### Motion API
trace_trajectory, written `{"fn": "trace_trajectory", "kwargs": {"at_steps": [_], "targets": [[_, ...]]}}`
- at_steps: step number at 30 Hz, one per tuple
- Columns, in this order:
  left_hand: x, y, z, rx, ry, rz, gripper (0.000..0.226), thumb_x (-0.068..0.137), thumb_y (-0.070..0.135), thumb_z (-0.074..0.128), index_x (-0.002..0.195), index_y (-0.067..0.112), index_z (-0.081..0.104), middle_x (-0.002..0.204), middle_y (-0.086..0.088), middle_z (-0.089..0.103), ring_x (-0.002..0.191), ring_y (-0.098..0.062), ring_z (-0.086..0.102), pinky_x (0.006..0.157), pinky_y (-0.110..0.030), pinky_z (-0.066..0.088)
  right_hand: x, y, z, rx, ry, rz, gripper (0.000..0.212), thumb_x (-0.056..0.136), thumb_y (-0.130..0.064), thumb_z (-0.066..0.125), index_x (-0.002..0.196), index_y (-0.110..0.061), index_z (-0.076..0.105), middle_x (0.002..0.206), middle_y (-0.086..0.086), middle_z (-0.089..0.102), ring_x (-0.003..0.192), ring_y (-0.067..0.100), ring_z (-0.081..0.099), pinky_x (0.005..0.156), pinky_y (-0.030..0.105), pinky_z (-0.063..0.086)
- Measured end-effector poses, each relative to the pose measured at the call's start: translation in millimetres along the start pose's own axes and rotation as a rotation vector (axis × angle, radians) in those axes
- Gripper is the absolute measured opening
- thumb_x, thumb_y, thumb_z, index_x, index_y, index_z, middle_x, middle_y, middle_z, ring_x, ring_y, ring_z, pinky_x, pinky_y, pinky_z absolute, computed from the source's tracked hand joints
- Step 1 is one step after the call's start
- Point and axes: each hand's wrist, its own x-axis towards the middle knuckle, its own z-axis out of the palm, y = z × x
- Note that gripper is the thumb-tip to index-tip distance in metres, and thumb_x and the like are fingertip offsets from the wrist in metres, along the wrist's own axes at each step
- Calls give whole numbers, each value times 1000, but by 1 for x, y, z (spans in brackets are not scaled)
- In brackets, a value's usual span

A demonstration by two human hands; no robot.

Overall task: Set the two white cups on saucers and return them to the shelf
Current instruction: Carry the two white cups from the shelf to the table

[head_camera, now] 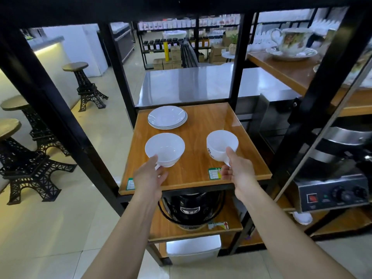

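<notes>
Head view: your left hand [150,176] and right hand [238,170] each pinch a cup's handle — left cup [164,149], right cup [221,144] — just in front of the stacked saucers [167,117]; next, separate those.

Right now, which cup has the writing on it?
Find the wooden shelf with stacked saucers at the back. Two white cups sit in front. It's the right cup, held by the right hand; only it shows a black logo.
</notes>
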Motion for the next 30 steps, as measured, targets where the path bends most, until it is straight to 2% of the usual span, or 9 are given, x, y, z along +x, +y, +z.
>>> {"fn": "trace_trajectory", "kwargs": {"at_steps": [4,6,11,13,15,18,24,27,30], "targets": [[-22,8,-19,15,-89,5,47,90,15,61,133,4,46,117,-10,51,116,-31,56,95,-44,49,-41,10,-19,53,46,-57,25,90,-44,55,92,-19,56,72,7,55,63,16,54,56,26,49],[-32,12,-26,55,-143,10,44,91,14,60,132,6,47,120,-10,53,120,-31,55,100,-49,46,-61,15,-32,61,85,-79,25,90,-44,55,84,-20,57,74,8,56,62,16,55,54,25,49],[-57,10,-30,180,-309,-4,50,91,15,60,137,7,44,134,-13,52,114,-34,57,97,-55,45,-101,20,-74,95,191,-95,27,90,-43,57,86,-16,61,72,9,58,56,17,53,49,24,46],[-71,0,-22,236,-405,-41,48,92,17,57,137,6,43,131,-14,49,119,-38,53,97,-59,43,-118,21,-96,119,236,-102,30,89,-42,57,84,-13,61,67,8,55,53,16,51,49,25,44],[-88,-12,-9,278,-490,-73,47,92,17,57,136,5,42,125,-12,48,114,-39,54,92,-58,45,-136,24,-122,154,291,-109,30,90,-41,57,84,-12,61,63,7,52,53,16,48,51,26,43],[-120,-37,21,344,-620,-82,53,92,16,58,139,4,38,123,-12,48,115,-42,54,95,-61,45,-162,31,-169,187,399,-130,31,90,-42,57,85,-11,60,63,8,52,56,17,47,54,27,42],[-211,-112,92,474,-865,-158,57,94,16,55,145,10,30,122,-10,45,119,-39,53,99,-59,41,-222,55,-288,285,658,-206,33,90,-37,57,70,-11,52,57,4,44,48,16,41,48,26,35],[-266,-160,124,550,-996,-197,52,95,18,52,143,9,35,123,-9,48,117,-37,55,98,-56,42,-258,70,-352,340,807,-213,37,91,-34,57,63,-13,47,49,0,43,46,17,39,50,29,33],[-326,-213,153,619,-1117,-243,45,95,20,52,137,9,42,130,-14,49,115,-36,55,96,-56,43,-296,85,-417,386,936,-195,35,90,-35,58,66,-11,47,53,2,39,48,18,38,50,29,32]]}}
